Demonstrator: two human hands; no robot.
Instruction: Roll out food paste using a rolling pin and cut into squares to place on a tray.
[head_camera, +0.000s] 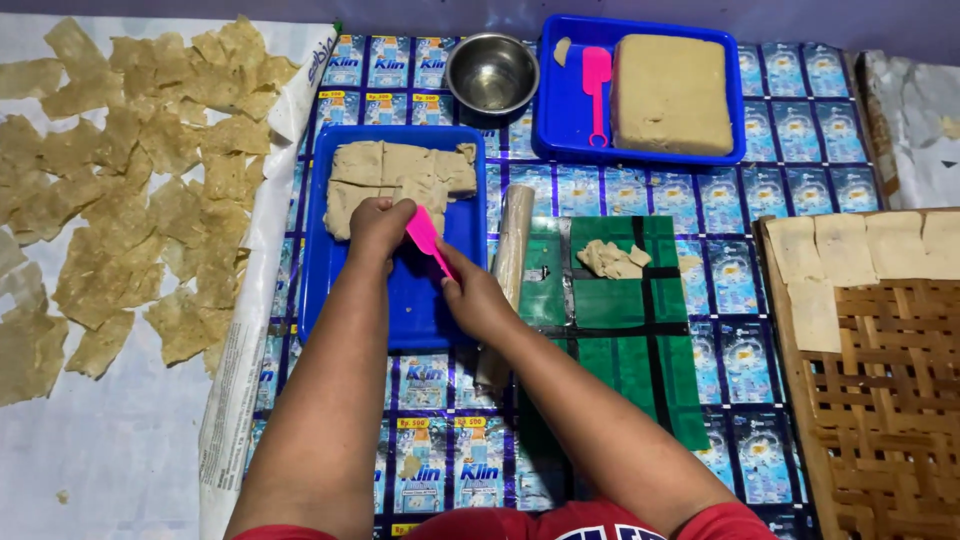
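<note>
- Our left hand (378, 225) presses on the dough (398, 180), which lies at 12 o'clock in the blue tray (420, 300).
- Our right hand (475, 295) grips the pink scraper (428, 238), blade aimed at 11 o'clock toward the dough; the left is nearer.

**What we cannot make out**

Our left hand (378, 226) covers part of the dough slab (400, 180). Our right hand (478, 297) hides the pink scraper (428, 238) handle's end and part of the roller (510, 262). The right edge cuts off the woven tray (880, 400).
</note>
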